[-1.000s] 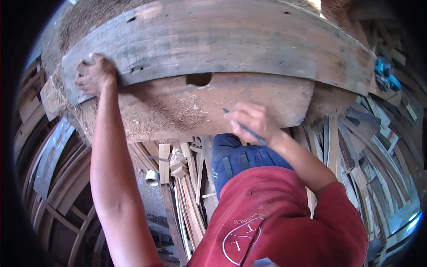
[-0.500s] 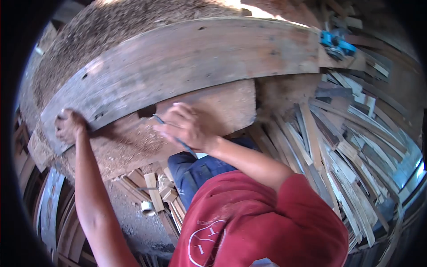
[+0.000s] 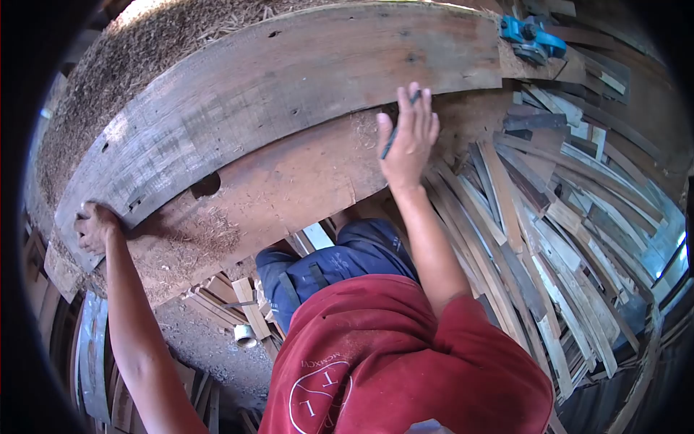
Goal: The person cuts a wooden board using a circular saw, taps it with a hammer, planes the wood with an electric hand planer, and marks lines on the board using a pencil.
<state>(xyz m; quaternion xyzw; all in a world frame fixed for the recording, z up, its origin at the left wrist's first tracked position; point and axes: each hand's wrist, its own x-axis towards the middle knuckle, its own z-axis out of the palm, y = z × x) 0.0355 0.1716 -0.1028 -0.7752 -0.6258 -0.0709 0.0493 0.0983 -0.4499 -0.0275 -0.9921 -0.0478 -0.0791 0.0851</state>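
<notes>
A long weathered wooden plank (image 3: 289,72) lies across the work surface, its near edge running in front of me. My left hand (image 3: 96,228) is at the plank's left end, fingers bent over it. Near the right part of its near edge, my right hand (image 3: 409,141) has its fingers extended. A dark pencil (image 3: 389,142) passes between those fingers, one end showing by the thumb and the other by the fingertips. Whether the right palm touches the plank cannot be made out.
Under the plank is a brown board (image 3: 289,184) with a dark hole and wood shavings (image 3: 213,233). A blue power tool (image 3: 533,40) sits at the plank's right end. Several wood strips (image 3: 549,246) are piled at right. Sawdust (image 3: 94,101) lies beyond; a white cup-like object (image 3: 245,335) is below.
My right hand has moved right and away from my body, opening out with the pencil still between its fingers. My left hand stays on the plank's end. The view has shifted slightly.
</notes>
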